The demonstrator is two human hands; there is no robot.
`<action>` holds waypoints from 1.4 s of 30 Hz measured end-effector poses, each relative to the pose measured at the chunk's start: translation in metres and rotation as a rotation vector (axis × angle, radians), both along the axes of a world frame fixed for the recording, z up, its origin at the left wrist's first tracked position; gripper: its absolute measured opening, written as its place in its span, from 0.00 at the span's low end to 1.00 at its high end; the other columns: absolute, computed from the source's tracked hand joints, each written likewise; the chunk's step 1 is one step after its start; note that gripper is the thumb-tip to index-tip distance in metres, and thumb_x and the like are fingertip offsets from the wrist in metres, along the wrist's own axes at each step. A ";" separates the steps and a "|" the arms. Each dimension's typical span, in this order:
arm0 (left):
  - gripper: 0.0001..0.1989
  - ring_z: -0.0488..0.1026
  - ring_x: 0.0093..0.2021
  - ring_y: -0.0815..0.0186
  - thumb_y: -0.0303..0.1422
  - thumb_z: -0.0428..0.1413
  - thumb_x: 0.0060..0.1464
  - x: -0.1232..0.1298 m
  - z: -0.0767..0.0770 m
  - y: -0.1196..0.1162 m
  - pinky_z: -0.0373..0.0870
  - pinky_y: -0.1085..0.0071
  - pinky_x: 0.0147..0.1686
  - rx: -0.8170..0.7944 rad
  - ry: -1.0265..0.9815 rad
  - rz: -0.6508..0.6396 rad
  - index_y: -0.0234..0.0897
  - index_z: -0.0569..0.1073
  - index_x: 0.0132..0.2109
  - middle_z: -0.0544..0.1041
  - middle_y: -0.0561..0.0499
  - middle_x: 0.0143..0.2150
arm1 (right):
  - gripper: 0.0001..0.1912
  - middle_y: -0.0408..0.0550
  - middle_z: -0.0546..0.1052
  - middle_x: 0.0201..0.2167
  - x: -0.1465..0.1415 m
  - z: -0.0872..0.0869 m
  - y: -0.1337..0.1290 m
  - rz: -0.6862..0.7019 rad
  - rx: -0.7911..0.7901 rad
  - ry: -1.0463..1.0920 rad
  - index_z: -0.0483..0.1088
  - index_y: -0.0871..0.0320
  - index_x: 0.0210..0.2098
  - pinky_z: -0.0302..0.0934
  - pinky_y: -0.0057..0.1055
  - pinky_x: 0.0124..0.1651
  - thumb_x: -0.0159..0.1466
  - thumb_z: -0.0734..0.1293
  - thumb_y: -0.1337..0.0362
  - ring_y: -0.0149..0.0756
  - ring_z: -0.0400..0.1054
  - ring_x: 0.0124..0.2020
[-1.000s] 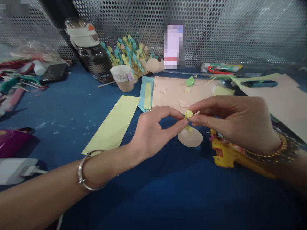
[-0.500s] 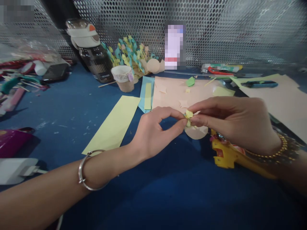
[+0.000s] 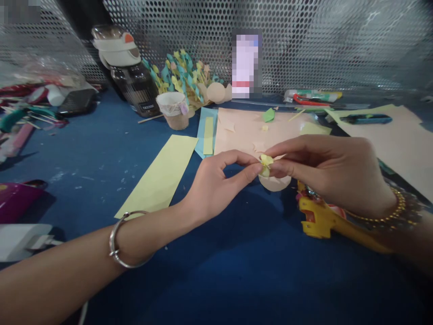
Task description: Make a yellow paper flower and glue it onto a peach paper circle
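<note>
A small pale-yellow paper flower [image 3: 266, 165] is pinched between the fingertips of both hands. My left hand [image 3: 219, 183], closed at thumb and forefinger, grips it from the left. From the right, my right hand [image 3: 328, 174] pinches its petals with thumb and fingers. Just below the flower, a round peach paper piece [image 3: 275, 182] is partly covered by my fingers. Behind the hands lies a peach paper sheet [image 3: 243, 126] with cut scraps on it. A yellow glue gun [image 3: 318, 221] rests under my right wrist, partly hidden.
Left of my hands lie a yellow paper strip [image 3: 158, 176] and blue paper [image 3: 202, 131]. Further back stand a small paper cup [image 3: 174, 110], a bunch of paper flowers [image 3: 182, 76] and a dark bottle [image 3: 133, 83]. A utility knife [image 3: 367, 118] lies on paper at right.
The flower has turned slightly between my fingertips, and its petals look more spread. Both hands stay in nearly the same place. The round peach piece appears slightly higher.
</note>
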State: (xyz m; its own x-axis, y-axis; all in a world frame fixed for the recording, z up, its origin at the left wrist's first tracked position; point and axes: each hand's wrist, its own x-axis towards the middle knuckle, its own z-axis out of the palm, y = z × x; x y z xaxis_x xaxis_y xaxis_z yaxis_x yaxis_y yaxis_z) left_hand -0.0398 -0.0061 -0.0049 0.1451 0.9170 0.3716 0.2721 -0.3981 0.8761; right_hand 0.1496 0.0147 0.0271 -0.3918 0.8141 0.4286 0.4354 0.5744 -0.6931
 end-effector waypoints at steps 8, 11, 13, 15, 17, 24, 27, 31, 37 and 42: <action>0.05 0.75 0.34 0.71 0.34 0.59 0.53 0.001 0.000 0.001 0.70 0.80 0.35 -0.003 -0.003 0.006 0.37 0.76 0.34 0.80 0.55 0.33 | 0.08 0.38 0.79 0.28 -0.001 0.003 -0.001 0.012 0.018 -0.041 0.76 0.49 0.36 0.69 0.28 0.26 0.57 0.71 0.66 0.33 0.74 0.25; 0.05 0.75 0.33 0.70 0.35 0.59 0.53 0.001 0.000 0.001 0.70 0.78 0.35 -0.007 0.007 0.014 0.38 0.76 0.34 0.80 0.55 0.33 | 0.08 0.38 0.79 0.28 -0.001 0.003 -0.002 0.014 0.026 -0.051 0.76 0.48 0.36 0.69 0.29 0.26 0.57 0.71 0.65 0.34 0.74 0.26; 0.06 0.75 0.34 0.69 0.36 0.59 0.53 0.001 0.000 0.000 0.70 0.76 0.35 -0.010 0.011 0.023 0.38 0.76 0.34 0.80 0.54 0.33 | 0.08 0.38 0.79 0.29 0.000 0.004 -0.002 0.008 0.024 -0.055 0.76 0.47 0.36 0.70 0.30 0.26 0.57 0.71 0.65 0.35 0.74 0.26; 0.06 0.75 0.34 0.68 0.36 0.58 0.53 0.001 0.000 0.000 0.71 0.75 0.35 -0.014 0.019 0.028 0.39 0.76 0.34 0.80 0.54 0.33 | 0.08 0.38 0.79 0.28 0.000 0.005 -0.002 0.013 0.018 -0.056 0.76 0.46 0.36 0.70 0.32 0.26 0.57 0.71 0.65 0.36 0.74 0.26; 0.06 0.75 0.34 0.68 0.36 0.58 0.53 0.001 0.000 0.000 0.71 0.75 0.35 -0.019 0.026 0.028 0.39 0.76 0.34 0.80 0.54 0.33 | 0.08 0.38 0.79 0.28 0.000 0.005 -0.002 0.022 0.013 -0.061 0.76 0.46 0.36 0.69 0.32 0.25 0.57 0.70 0.66 0.37 0.74 0.26; 0.06 0.75 0.33 0.68 0.36 0.58 0.53 0.001 0.001 0.000 0.71 0.75 0.34 -0.028 0.017 0.030 0.39 0.76 0.34 0.79 0.53 0.32 | 0.08 0.37 0.79 0.28 0.000 0.004 -0.003 0.012 0.019 -0.061 0.76 0.47 0.36 0.70 0.31 0.27 0.57 0.70 0.65 0.35 0.74 0.26; 0.07 0.75 0.33 0.68 0.37 0.58 0.53 0.001 0.001 -0.001 0.71 0.75 0.34 -0.036 0.011 0.025 0.38 0.76 0.33 0.79 0.53 0.32 | 0.08 0.37 0.79 0.29 0.000 0.004 -0.003 0.003 0.030 -0.072 0.76 0.46 0.36 0.70 0.31 0.27 0.57 0.71 0.65 0.35 0.74 0.27; 0.07 0.75 0.33 0.69 0.37 0.58 0.53 0.001 0.002 -0.001 0.70 0.76 0.33 -0.039 0.004 0.023 0.38 0.76 0.33 0.79 0.54 0.32 | 0.09 0.38 0.79 0.29 -0.001 0.006 -0.003 0.018 0.042 -0.072 0.76 0.47 0.36 0.69 0.31 0.27 0.57 0.71 0.66 0.35 0.74 0.27; 0.06 0.75 0.34 0.68 0.36 0.58 0.53 0.001 0.002 -0.001 0.71 0.75 0.34 -0.049 0.000 0.021 0.39 0.77 0.33 0.80 0.53 0.33 | 0.09 0.37 0.79 0.31 -0.002 0.008 -0.003 0.025 0.057 -0.093 0.76 0.46 0.35 0.70 0.31 0.30 0.56 0.71 0.68 0.36 0.75 0.29; 0.06 0.75 0.33 0.67 0.36 0.58 0.53 0.001 0.002 -0.001 0.71 0.74 0.33 -0.044 0.006 0.027 0.39 0.77 0.33 0.80 0.53 0.32 | 0.10 0.36 0.79 0.30 -0.001 0.008 -0.003 0.030 0.052 -0.082 0.76 0.46 0.36 0.71 0.30 0.29 0.57 0.70 0.68 0.35 0.75 0.29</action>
